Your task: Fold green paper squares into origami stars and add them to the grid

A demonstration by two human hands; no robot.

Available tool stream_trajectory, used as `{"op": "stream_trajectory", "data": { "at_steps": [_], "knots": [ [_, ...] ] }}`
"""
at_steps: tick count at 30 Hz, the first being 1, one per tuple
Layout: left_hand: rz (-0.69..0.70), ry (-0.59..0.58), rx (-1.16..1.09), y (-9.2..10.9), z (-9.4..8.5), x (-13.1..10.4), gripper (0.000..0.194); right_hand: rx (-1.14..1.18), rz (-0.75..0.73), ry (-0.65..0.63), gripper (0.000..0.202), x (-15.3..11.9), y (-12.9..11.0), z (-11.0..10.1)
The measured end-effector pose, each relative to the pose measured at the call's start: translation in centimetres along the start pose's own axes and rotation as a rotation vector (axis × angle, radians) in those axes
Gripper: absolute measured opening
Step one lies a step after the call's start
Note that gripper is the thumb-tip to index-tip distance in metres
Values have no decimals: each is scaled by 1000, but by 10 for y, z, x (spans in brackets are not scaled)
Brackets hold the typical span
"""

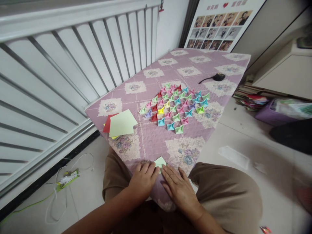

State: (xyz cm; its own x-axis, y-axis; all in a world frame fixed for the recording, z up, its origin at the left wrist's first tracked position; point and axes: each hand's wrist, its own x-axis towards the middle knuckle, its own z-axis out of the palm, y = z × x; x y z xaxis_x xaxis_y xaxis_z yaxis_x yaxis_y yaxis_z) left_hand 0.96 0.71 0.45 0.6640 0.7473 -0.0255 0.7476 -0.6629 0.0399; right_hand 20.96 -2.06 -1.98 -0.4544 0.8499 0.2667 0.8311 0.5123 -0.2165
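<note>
A small folded piece of light green paper [160, 162] lies on the near corner of the tablecloth, between my hands. My left hand [143, 178] has its fingers bent and pressed together at the paper's left edge, holding it against the table. On the other side, my right hand [177, 184] rests flat with fingers stretched out and thumb apart, its fingertips touching the paper's right edge. The lower part of the paper is partly covered by fingers. Farther up the table stand many small folded paper shapes [173, 109] in several colours, set close together in rows.
A stack of coloured paper sheets [123, 123], pale green on top, lies at the table's left edge. A black object with a cable [218, 77] sits farther right. A white radiator [73, 61] runs along the left. On the floor are a power strip [68, 178] and a purple bin [268, 112].
</note>
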Motion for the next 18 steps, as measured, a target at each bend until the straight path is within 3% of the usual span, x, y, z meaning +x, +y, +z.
{"op": "stream_trajectory", "data": {
  "at_steps": [8,15,18],
  "knots": [
    [-70,55,1,1,8,-7,38,-86,41,-76,40,-7,5,0],
    [-100,50,-47,-3,7,-8,38,92,182,114,22,12,-1,-6],
    [-112,5,-78,-3,2,-6,39,129,259,120,18,26,-3,-7]
  ]
}}
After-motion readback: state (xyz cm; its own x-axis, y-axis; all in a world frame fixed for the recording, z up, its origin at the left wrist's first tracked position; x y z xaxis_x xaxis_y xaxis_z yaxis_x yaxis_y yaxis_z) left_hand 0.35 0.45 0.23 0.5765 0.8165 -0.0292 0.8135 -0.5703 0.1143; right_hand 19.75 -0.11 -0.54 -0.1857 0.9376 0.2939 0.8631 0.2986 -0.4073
